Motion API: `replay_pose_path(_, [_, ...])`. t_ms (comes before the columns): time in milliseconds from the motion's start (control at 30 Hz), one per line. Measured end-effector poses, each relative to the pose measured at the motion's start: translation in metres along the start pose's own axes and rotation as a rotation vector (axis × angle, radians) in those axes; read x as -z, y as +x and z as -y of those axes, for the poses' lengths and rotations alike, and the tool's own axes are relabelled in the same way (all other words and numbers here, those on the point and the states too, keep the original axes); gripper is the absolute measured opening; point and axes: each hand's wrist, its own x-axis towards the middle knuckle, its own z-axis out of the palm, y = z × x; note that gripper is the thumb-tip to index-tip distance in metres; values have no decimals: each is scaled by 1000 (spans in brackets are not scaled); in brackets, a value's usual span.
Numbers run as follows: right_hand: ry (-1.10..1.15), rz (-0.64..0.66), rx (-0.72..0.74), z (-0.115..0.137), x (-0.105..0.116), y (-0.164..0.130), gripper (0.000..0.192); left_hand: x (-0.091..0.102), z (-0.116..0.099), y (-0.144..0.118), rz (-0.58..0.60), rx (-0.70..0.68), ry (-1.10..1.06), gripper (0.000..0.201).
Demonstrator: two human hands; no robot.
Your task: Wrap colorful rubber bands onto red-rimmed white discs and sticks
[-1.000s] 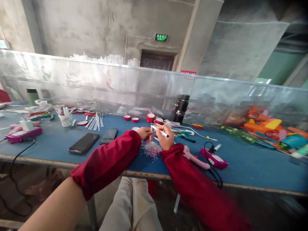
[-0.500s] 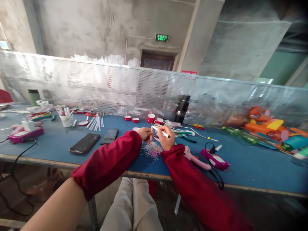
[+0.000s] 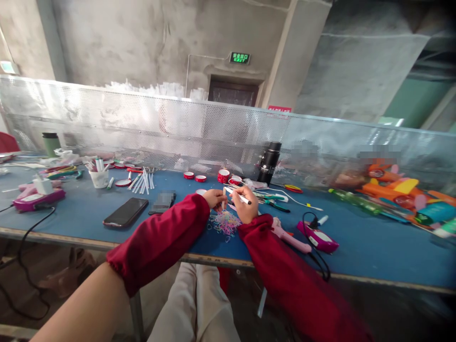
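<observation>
My right hand (image 3: 250, 209) grips a white marker (image 3: 229, 190) with a black end, its tip pointing left. My left hand (image 3: 214, 198) is closed on a thin, pale flat stick (image 3: 224, 199), held upright. The marker's tip is at the upper part of the stick; whether it touches I cannot tell. Just below both hands a heap of small coloured rubber bands (image 3: 225, 223) lies on the blue table (image 3: 374, 247). A pink-handled tool, seemingly a glue gun (image 3: 294, 241), rests beside my right sleeve.
Left of my arms lie a dark phone (image 3: 126, 212), a cup of markers (image 3: 99, 178) and white sticks (image 3: 143, 182). Red tape rolls (image 3: 223, 176) and a black bottle (image 3: 270, 163) stand behind. A purple power strip (image 3: 318, 237) with its cord lies right, near orange toy planes (image 3: 399, 192).
Both hands keep nearly the same place and hold. The marker's tip has shifted very slightly against the stick; nothing else has visibly moved.
</observation>
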Motion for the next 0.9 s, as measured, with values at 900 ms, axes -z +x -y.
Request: replay_pose_path(900, [80, -25, -57, 3, 2, 1, 15, 2, 1, 1, 18, -6, -60, 21])
